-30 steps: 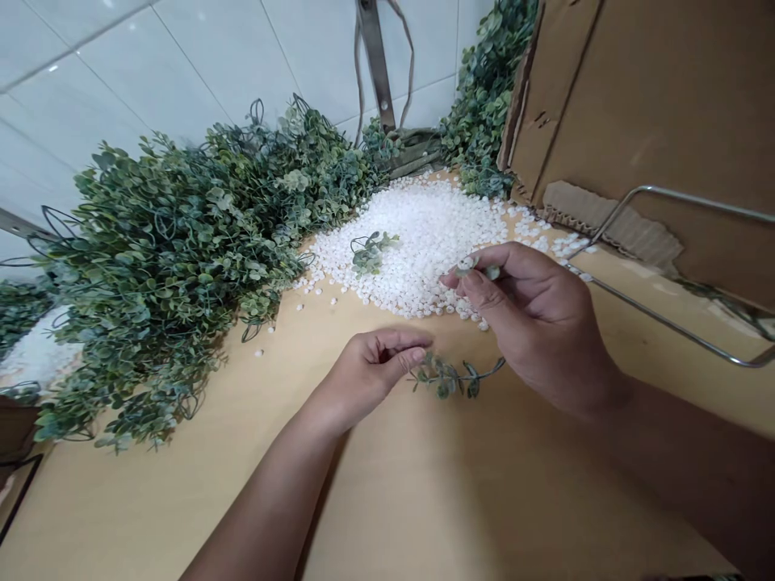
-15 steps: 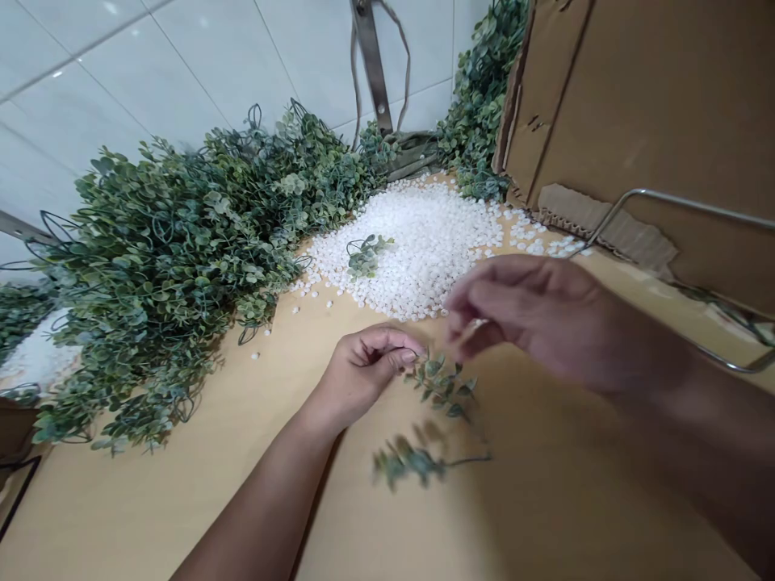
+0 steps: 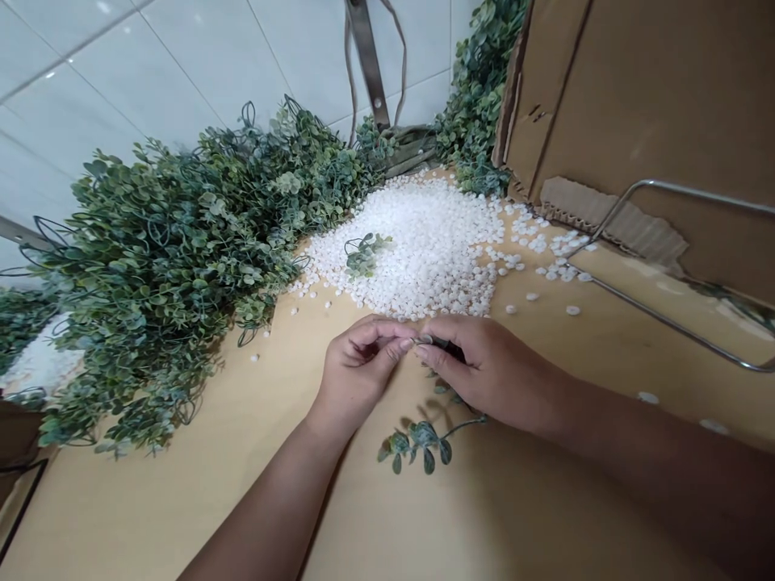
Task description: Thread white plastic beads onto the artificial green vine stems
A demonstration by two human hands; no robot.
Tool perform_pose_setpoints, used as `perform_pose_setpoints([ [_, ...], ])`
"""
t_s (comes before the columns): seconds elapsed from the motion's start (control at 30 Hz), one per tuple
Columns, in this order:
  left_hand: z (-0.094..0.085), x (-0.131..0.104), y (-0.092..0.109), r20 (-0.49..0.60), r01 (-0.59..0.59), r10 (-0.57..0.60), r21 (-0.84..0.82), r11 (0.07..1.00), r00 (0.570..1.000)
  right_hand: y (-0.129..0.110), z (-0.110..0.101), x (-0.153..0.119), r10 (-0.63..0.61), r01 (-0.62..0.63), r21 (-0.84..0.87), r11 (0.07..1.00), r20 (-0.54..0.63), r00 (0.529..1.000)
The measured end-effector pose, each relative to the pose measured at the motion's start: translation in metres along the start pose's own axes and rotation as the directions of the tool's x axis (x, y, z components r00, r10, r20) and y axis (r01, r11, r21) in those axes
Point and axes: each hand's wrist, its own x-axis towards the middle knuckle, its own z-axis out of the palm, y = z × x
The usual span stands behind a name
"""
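Note:
My left hand [image 3: 363, 359] is closed in a pinch, its thumb and forefinger on the end of an artificial leaf sprig [image 3: 422, 436]. Fingertip to fingertip with it, my right hand [image 3: 484, 359] pinches the same sprig near that end. Whether a small white piece is also between the fingers I cannot see. The sprig's leafy far part hangs below my hands, and its middle is partly covered by the right hand. Just beyond my hands lies a heap of small white plastic pieces [image 3: 417, 242], with a short loose sprig [image 3: 362, 257] on top.
A large pile of artificial greenery [image 3: 194, 234] spreads along the left, against a tiled wall [image 3: 182, 64]. Cardboard [image 3: 654, 97] stands at the right, with a bent metal wire frame [image 3: 672, 319] before it. Loose white pieces [image 3: 572, 310] lie scattered on the tabletop [image 3: 242, 452].
My right hand has moved left and down from above the sprig to meet my left fingertips, closing on the sprig's end. My left hand has barely moved.

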Motion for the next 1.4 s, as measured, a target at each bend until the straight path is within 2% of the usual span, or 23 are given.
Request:
perform_pose_setpoints([
  [0.13, -0.005, 0.008, -0.012, -0.109, -0.018, 0.044, 0.230, 0.973, 0.993, 0.004, 0.002, -0.001, -0.015, 0.015, -0.006, 1.000, 0.000, 1.000],
  [0.2, -0.006, 0.013, -0.017, -0.079, -0.086, 0.125, 0.377, 0.922, 0.989, 0.004, 0.002, -0.001, -0.006, 0.006, -0.009, 1.000, -0.003, 1.000],
  [0.3, -0.003, 0.016, -0.021, 0.032, -0.187, 0.202, 0.535, 0.824, 0.979, 0.004, 0.001, 0.000, 0.015, -0.015, -0.014, 1.000, -0.012, 1.000],
  [0.4, -0.001, 0.017, -0.020, 0.057, -0.204, 0.216, 0.620, 0.757, 0.975, 0.003, -0.001, -0.001, 0.043, -0.043, -0.025, 0.999, 0.012, 0.999],
  [0.47, -0.001, 0.017, -0.020, 0.043, -0.194, 0.216, 0.628, 0.754, 0.975, 0.002, -0.004, -0.002, 0.043, -0.043, 0.003, 0.999, 0.059, 0.997],
  [0.53, -0.002, 0.018, -0.019, 0.008, -0.171, 0.206, 0.590, 0.789, 0.979, 0.001, -0.009, -0.003, 0.033, -0.039, 0.051, 0.998, 0.119, 0.992],
  [0.6, -0.004, 0.019, -0.019, -0.063, -0.100, 0.147, 0.472, 0.876, 0.987, 0.001, -0.012, -0.003, 0.039, -0.053, 0.082, 0.995, 0.163, 0.986],
  [0.67, -0.003, 0.019, -0.017, -0.144, 0.003, 0.036, 0.261, 0.965, 0.989, 0.002, -0.012, -0.003, 0.066, -0.082, 0.091, 0.992, 0.168, 0.984],
  [0.73, -0.001, 0.018, -0.014, -0.177, 0.078, -0.072, 0.026, 0.997, 0.982, 0.005, -0.011, -0.001, 0.082, -0.095, 0.093, 0.991, 0.133, 0.988],
  [0.8, 0.003, 0.015, -0.009, -0.152, 0.106, -0.129, -0.149, 0.983, 0.980, 0.008, -0.008, 0.000, 0.080, -0.088, 0.090, 0.992, 0.091, 0.993],
  [0.9, 0.008, 0.009, -0.004, -0.050, 0.180, -0.203, -0.296, 0.938, 0.978, 0.009, -0.004, 0.002, 0.068, -0.073, 0.098, 0.993, 0.054, 0.996],
  [1.0, 0.008, 0.005, -0.001, 0.036, 0.265, -0.270, -0.359, 0.895, 0.962, 0.008, -0.003, 0.003, 0.053, -0.055, 0.084, 0.995, 0.018, 0.998],
  [1.1, 0.005, 0.005, 0.001, 0.078, 0.291, -0.283, -0.371, 0.882, 0.956, 0.007, -0.003, 0.002, 0.027, -0.026, 0.033, 0.999, -0.033, 0.999],
  [1.4, 0.002, 0.007, 0.001, 0.073, 0.312, -0.308, -0.394, 0.865, 0.948, 0.007, 0.001, -0.003, -0.003, 0.003, 0.001, 1.000, -0.109, 0.994],
])
